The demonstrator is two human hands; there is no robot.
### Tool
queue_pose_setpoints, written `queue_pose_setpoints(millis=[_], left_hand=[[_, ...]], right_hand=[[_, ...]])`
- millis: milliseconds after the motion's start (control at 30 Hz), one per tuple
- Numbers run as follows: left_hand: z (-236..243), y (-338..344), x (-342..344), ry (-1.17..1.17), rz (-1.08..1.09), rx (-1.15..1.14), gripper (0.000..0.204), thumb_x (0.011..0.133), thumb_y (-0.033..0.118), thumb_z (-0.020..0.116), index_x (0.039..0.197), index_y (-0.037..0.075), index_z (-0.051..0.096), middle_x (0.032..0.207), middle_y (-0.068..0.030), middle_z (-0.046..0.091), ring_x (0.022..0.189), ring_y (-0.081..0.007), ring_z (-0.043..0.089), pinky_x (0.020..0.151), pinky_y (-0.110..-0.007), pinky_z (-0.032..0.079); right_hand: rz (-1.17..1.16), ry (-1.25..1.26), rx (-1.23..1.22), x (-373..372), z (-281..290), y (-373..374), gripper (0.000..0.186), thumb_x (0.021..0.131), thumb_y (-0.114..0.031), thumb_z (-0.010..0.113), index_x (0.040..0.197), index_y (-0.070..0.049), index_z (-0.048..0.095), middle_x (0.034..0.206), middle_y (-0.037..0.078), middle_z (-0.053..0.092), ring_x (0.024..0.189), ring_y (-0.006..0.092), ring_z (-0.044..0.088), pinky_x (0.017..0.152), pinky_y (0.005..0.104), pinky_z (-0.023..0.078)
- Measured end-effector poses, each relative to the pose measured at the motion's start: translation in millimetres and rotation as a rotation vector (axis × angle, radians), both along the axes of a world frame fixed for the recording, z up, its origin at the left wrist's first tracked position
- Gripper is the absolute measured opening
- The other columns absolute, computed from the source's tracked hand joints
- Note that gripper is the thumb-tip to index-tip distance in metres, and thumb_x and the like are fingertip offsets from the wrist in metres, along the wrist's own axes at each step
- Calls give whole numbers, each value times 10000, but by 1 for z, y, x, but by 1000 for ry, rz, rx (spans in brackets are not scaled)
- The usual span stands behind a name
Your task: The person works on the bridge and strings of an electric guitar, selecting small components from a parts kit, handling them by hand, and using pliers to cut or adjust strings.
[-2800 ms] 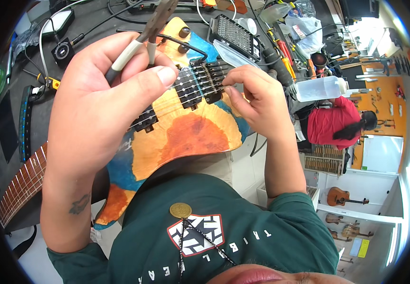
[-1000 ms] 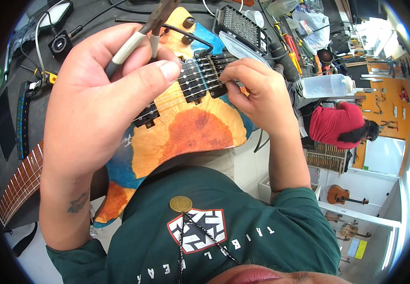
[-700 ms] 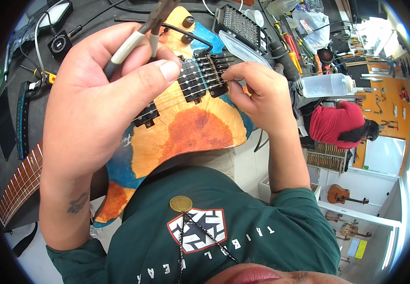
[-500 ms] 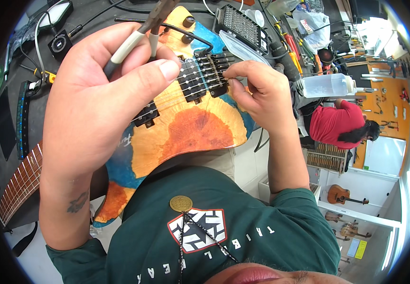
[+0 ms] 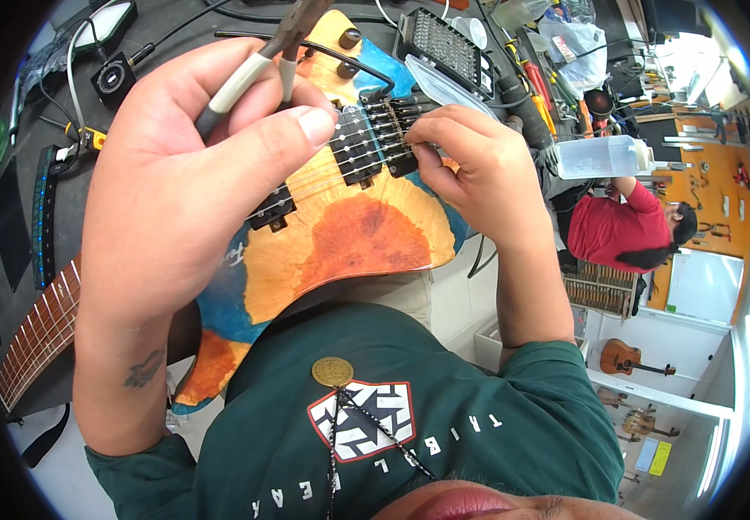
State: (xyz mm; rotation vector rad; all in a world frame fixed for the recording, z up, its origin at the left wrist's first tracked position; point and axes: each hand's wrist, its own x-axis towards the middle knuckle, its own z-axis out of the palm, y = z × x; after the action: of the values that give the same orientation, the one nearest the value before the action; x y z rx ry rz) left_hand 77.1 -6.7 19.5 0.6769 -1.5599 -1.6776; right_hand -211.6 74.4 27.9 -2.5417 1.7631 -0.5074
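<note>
My left hand [image 5: 175,191] grips pliers [image 5: 236,87] with grey handles and dark jaws, raised over an electric guitar [image 5: 349,243] with a blue, orange and tan body. My right hand [image 5: 470,173] has thumb and forefinger curled together at the black bridge [image 5: 385,126]; whatever is between their tips is too small to make out. Strings cross two black pickups [image 5: 357,169] left of it. A bent black arm [image 5: 340,55] rises from the bridge beside two knobs [image 5: 347,68]. The fretted neck [image 5: 32,342] runs to the lower left, partly hidden by my left arm.
The dark bench [image 5: 188,39] holds cables, a black bit case [image 5: 440,52], a clear lid [image 5: 453,91], tools [image 5: 539,95] and a translucent bottle [image 5: 591,158]. A person in red [image 5: 609,225] works behind at right. Guitars [image 5: 626,355] hang on the far wall.
The guitar and both my hands have shifted slightly upward and to the right. The fingers keep nearly the same grip. The co-worker's arm and head have moved slightly.
</note>
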Motion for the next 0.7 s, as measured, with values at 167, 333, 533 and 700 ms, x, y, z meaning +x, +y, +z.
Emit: queue_pose_setpoints(millis=[167, 333, 533, 700], left_hand=[[0, 1, -1, -4, 7, -5, 266, 1000, 155, 762, 858, 99, 545, 1100, -89, 755, 953, -98, 638, 954, -308, 545], [-1, 0, -1, 2, -2, -17, 261, 1001, 161, 760, 864, 92, 548, 1105, -92, 756, 962, -100, 642, 958, -310, 547], [-1, -2, 1, -40, -6, -21, 201, 1001, 172, 759, 920, 67, 608, 1103, -84, 758, 978, -96, 650, 961, -311, 556], [0, -1, 1, -27, -14, -8, 185, 997, 175, 761, 935, 63, 628, 1093, -76, 757, 968, -86, 642, 940, -295, 549]], right_hand=[[7, 73, 9, 2, 5, -2, 167, 878, -16, 821, 1027, -61, 760, 1003, 83, 769, 849, 288, 763, 718, 376, 622], [45, 125, 6, 1, 9, -4, 156, 884, -48, 830, 1023, -62, 760, 1000, 78, 764, 828, 293, 759, 693, 379, 620], [82, 159, 22, 3, 15, -7, 144, 890, -54, 827, 1015, -56, 755, 982, 73, 754, 772, 289, 743, 672, 382, 610], [71, 186, 4, 1, 8, -8, 154, 886, -51, 828, 1013, -53, 740, 983, 69, 753, 794, 286, 743, 676, 386, 605]])
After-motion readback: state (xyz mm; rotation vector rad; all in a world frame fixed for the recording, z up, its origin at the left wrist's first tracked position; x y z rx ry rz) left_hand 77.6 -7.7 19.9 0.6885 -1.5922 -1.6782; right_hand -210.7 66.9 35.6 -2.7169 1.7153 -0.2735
